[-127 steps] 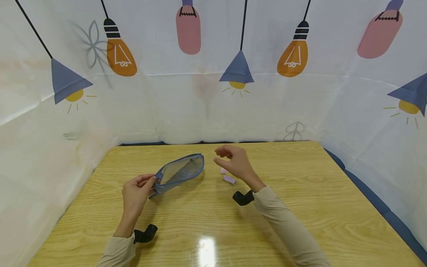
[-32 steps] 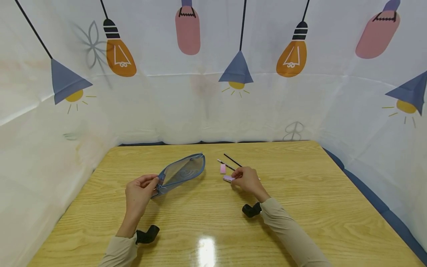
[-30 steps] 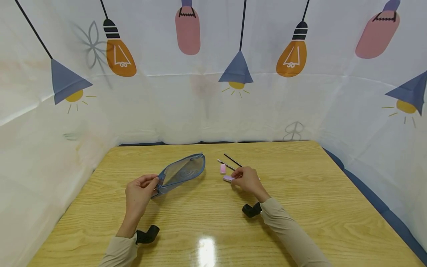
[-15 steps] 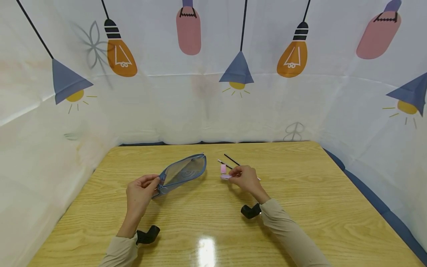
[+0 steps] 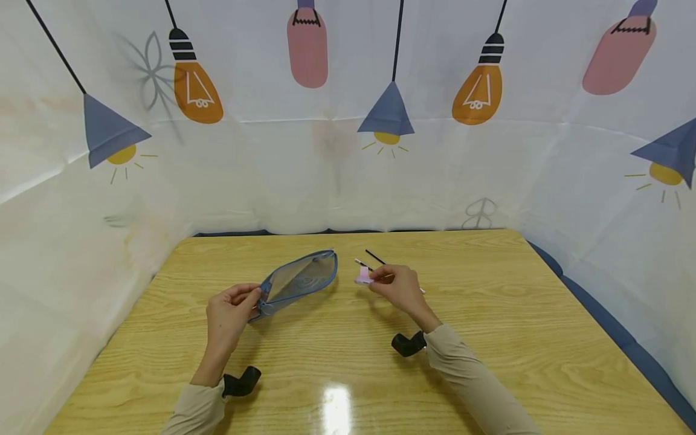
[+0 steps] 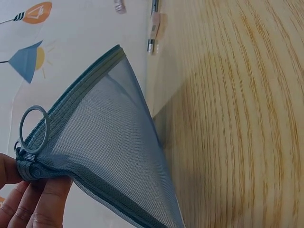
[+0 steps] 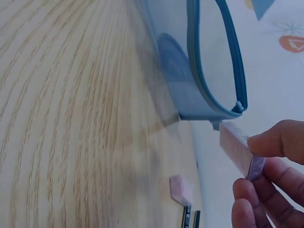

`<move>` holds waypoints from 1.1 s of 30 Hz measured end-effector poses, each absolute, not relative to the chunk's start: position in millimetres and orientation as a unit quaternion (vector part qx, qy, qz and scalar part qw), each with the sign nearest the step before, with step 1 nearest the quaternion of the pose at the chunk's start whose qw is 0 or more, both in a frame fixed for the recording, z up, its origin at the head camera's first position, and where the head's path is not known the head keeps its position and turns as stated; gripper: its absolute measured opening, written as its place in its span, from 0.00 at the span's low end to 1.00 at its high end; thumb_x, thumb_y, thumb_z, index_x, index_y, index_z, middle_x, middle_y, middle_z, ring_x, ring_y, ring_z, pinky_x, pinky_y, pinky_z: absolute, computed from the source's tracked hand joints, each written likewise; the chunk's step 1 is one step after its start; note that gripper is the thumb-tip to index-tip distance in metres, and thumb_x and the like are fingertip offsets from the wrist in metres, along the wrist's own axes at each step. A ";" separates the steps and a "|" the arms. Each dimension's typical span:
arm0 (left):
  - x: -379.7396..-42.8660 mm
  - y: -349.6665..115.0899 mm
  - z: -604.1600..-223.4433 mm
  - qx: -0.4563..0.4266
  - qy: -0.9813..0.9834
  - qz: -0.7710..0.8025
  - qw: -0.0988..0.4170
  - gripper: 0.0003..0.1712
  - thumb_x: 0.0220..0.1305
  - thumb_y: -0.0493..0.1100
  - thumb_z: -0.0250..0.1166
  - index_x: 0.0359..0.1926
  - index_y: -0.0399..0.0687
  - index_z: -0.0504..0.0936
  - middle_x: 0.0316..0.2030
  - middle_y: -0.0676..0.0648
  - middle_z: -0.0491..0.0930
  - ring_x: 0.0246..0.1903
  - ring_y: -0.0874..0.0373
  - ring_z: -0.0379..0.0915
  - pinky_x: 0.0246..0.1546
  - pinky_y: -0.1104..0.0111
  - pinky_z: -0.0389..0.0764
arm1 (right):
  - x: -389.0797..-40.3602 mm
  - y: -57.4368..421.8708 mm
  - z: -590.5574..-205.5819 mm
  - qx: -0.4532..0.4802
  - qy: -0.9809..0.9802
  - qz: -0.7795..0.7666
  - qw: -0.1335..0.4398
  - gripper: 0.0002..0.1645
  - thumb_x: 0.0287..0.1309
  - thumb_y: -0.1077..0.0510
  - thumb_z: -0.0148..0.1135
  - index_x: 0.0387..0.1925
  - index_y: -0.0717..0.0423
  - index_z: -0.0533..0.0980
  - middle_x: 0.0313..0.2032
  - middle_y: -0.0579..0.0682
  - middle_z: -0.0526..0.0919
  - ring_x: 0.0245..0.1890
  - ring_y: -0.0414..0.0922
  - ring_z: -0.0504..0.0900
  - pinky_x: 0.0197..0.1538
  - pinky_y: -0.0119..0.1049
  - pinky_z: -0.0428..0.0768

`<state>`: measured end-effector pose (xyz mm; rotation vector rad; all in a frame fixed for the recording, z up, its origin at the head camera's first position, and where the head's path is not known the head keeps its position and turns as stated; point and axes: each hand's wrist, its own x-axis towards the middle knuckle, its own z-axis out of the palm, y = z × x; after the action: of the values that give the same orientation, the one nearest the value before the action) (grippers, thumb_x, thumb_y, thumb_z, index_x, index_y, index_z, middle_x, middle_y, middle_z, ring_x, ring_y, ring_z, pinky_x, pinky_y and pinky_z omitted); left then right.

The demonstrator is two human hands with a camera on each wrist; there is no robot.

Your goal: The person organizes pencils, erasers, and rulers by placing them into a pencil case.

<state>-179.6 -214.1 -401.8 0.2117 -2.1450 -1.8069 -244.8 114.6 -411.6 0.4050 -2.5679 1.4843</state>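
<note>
My left hand [image 5: 225, 317] pinches one end of a blue mesh zipper pouch [image 5: 301, 281], which stands tilted with its mouth spread apart. A round ring pull [image 6: 46, 129] hangs at the zipper right by those fingers. Between thumb and fingertips, my right hand [image 5: 405, 293] holds a lilac eraser [image 7: 237, 148] raised over the table. In the right wrist view it appears close to the pouch's far corner. A pink eraser [image 7: 181, 191] lies on the table below, partly covered by the held one in the head view.
Two thin pencils, one black [image 5: 374, 256] and one with a pale end [image 5: 361, 263], lie beside the pink eraser, partly hidden behind my right hand. The wooden table [image 5: 304, 362] ends at a white printed curtain [image 5: 261, 181].
My right hand came down from over the erasers, took the lilac one, and has since lifted it and moved slightly left and away. The left hand and pouch shifted slightly right.
</note>
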 end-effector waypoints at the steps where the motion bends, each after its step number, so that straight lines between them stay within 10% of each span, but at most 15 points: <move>1: -179.6 -214.1 -401.7 0.074 -0.752 -0.635 0.163 0.10 0.64 0.35 0.66 0.42 0.30 0.84 0.31 0.43 0.85 0.28 0.63 0.82 0.28 0.69 0.83 | -245.1 113.8 -411.4 0.135 -0.851 0.501 0.076 0.06 0.50 0.63 0.72 0.33 0.55 0.84 0.32 0.47 0.85 0.31 0.43 0.84 0.33 0.37 0.83; 33: -178.9 -211.5 -400.6 0.069 -0.745 -0.644 0.156 0.10 0.63 0.34 0.66 0.42 0.29 0.83 0.32 0.41 0.85 0.28 0.62 0.82 0.28 0.69 0.83 | -238.3 75.1 -401.6 0.172 -0.797 0.564 0.131 0.08 0.49 0.66 0.73 0.34 0.60 0.85 0.32 0.52 0.86 0.31 0.44 0.85 0.35 0.35 0.84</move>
<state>-178.9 -211.5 -400.6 0.1962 -2.1344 -1.8449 -238.3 75.1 -401.6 0.4987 -2.3141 1.6389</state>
